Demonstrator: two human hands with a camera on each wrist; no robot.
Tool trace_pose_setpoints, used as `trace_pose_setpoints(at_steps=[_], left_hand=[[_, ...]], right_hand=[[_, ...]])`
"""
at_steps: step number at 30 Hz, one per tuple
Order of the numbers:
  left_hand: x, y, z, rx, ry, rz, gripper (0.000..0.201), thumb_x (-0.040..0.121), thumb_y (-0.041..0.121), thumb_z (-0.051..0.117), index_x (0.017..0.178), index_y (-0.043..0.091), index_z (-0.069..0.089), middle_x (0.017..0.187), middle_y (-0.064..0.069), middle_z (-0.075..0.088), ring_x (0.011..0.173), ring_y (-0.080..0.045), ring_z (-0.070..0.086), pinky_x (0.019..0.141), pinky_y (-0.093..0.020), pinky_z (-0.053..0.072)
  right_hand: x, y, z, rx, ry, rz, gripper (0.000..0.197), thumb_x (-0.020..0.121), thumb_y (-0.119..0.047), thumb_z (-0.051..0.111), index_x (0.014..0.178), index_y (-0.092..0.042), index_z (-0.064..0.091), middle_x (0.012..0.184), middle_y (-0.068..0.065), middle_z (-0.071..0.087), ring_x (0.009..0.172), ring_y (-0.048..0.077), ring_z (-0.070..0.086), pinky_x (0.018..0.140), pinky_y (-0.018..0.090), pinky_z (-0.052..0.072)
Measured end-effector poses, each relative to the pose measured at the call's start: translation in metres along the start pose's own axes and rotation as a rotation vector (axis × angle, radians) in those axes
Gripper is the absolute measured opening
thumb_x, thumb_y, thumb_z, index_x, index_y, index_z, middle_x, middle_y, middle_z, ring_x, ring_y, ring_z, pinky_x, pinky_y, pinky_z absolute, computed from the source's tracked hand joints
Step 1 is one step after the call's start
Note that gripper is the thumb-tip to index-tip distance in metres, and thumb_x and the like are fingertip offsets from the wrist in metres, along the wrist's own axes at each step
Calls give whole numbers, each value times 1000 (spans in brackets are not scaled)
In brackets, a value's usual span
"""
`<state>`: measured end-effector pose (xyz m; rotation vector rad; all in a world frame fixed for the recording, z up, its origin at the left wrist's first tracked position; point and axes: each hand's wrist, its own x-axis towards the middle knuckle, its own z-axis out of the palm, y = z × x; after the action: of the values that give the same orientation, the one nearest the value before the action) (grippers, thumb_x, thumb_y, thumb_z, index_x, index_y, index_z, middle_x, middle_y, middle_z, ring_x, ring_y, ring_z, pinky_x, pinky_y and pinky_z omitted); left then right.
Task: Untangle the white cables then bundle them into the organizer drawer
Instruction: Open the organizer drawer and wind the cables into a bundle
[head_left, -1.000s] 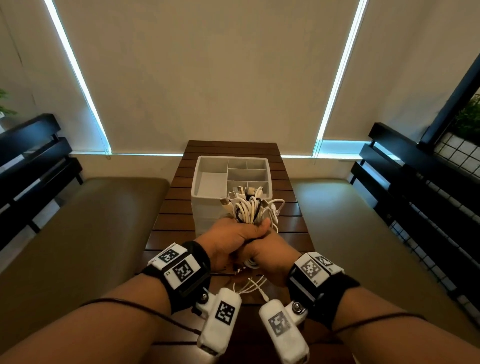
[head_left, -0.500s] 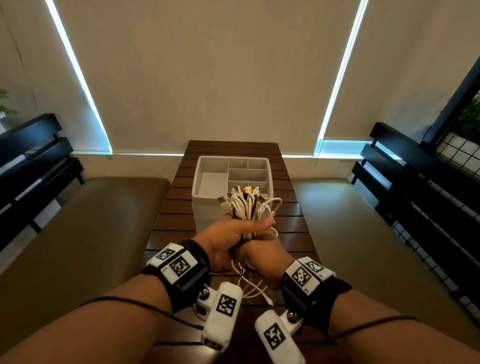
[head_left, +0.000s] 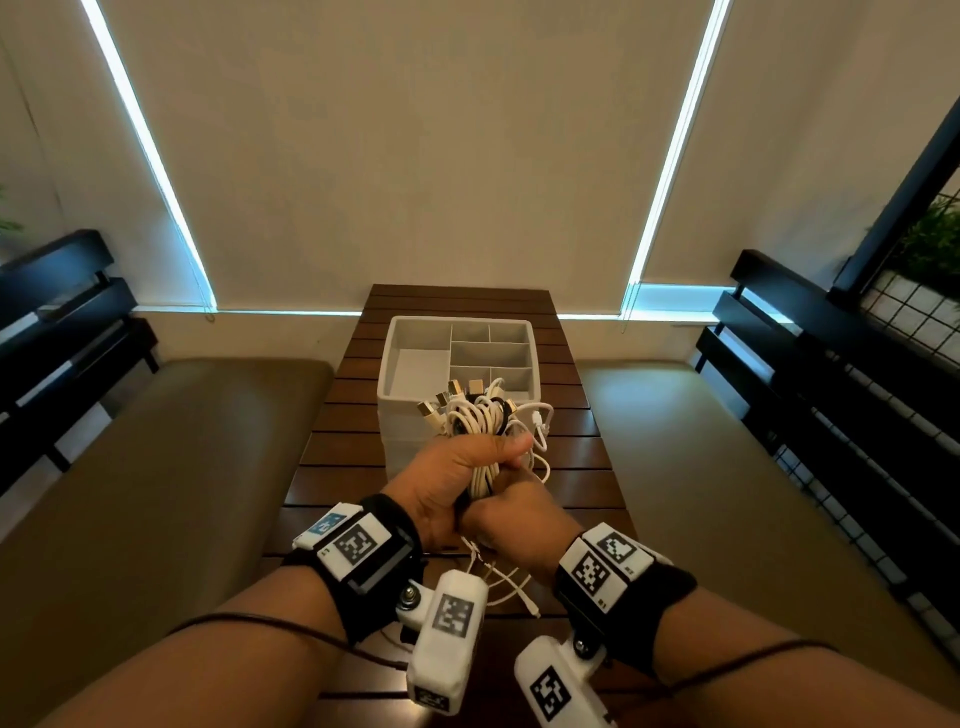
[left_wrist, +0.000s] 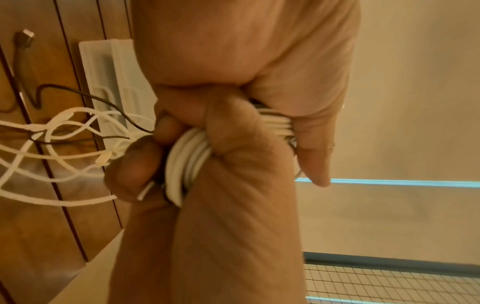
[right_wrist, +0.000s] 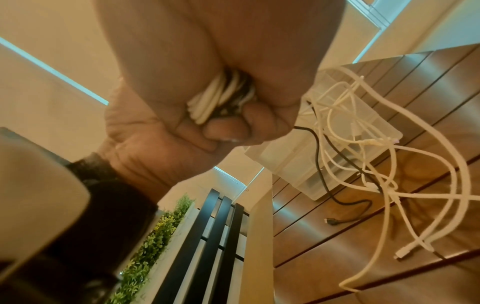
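Both hands clutch one bunch of white cables (head_left: 480, 421) above the table, just in front of the white organizer drawer (head_left: 415, 364). My left hand (head_left: 457, 467) grips the bunch with the thumb laid across it. My right hand (head_left: 511, 517) sits just below, fist closed round the same strands. Plugs stick up from the top of the bunch. Loose cable ends (head_left: 511, 587) trail under the hands onto the wood. The left wrist view shows the cables (left_wrist: 187, 158) squeezed between fingers. In the right wrist view the cables (right_wrist: 218, 98) show inside the fist, and loose strands (right_wrist: 363, 164) hang beside the drawer (right_wrist: 322, 156).
The drawer stands on a narrow slatted wooden table (head_left: 337, 415), with several open compartments. A thin dark cable (right_wrist: 342, 197) lies on the wood near it. Padded benches (head_left: 156, 467) flank the table on both sides, with black slatted backrests (head_left: 831, 374) behind them.
Both hands have lifted the bunch slightly and shifted it forward towards the drawer. The right wrist has turned, and more loose cable hangs below the hands.
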<state>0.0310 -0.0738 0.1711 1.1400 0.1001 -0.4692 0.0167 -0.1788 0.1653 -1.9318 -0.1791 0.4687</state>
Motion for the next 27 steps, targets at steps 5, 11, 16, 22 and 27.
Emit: trace_pose_setpoints(at_steps=[5, 11, 16, 22, 27], left_hand=[[-4, 6, -7, 40, -43, -6, 24, 67, 17, 78, 84, 3, 69, 80, -12, 65, 72, -24, 66, 69, -34, 54], [-5, 18, -12, 56, -46, -45, 41, 69, 9, 77, 107, -1, 68, 91, -18, 67, 81, -31, 68, 70, -38, 56], [-5, 29, -19, 175, -3, -15, 33, 68, 12, 76, 99, 0, 69, 84, -14, 69, 72, -25, 67, 64, -35, 56], [-9, 31, -18, 339, -99, 17, 17, 67, 10, 79, 79, 3, 69, 68, -9, 63, 59, -18, 60, 60, -29, 52], [-13, 28, -18, 339, -160, 60, 34, 68, 8, 73, 99, -4, 64, 67, -7, 63, 50, -13, 56, 51, -24, 49]], right_hand=[[-5, -2, -8, -233, -205, -21, 68, 59, -51, 73, 99, 4, 66, 90, 19, 72, 77, 29, 69, 77, 47, 59], [-7, -18, -30, -544, -225, -130, 73, 72, -54, 75, 133, -24, 48, 125, -6, 59, 111, 10, 57, 97, 31, 49], [1, -30, -59, -542, 72, -134, 16, 77, -23, 77, 80, -22, 61, 81, -5, 65, 73, 7, 64, 63, 19, 50], [11, -39, -76, -615, 139, -368, 113, 58, -24, 88, 148, -29, 20, 151, -2, 28, 141, 20, 24, 110, 39, 31], [27, -24, -74, -456, 77, -313, 54, 74, -19, 75, 124, -20, 55, 131, 8, 57, 129, 26, 47, 103, 46, 41]])
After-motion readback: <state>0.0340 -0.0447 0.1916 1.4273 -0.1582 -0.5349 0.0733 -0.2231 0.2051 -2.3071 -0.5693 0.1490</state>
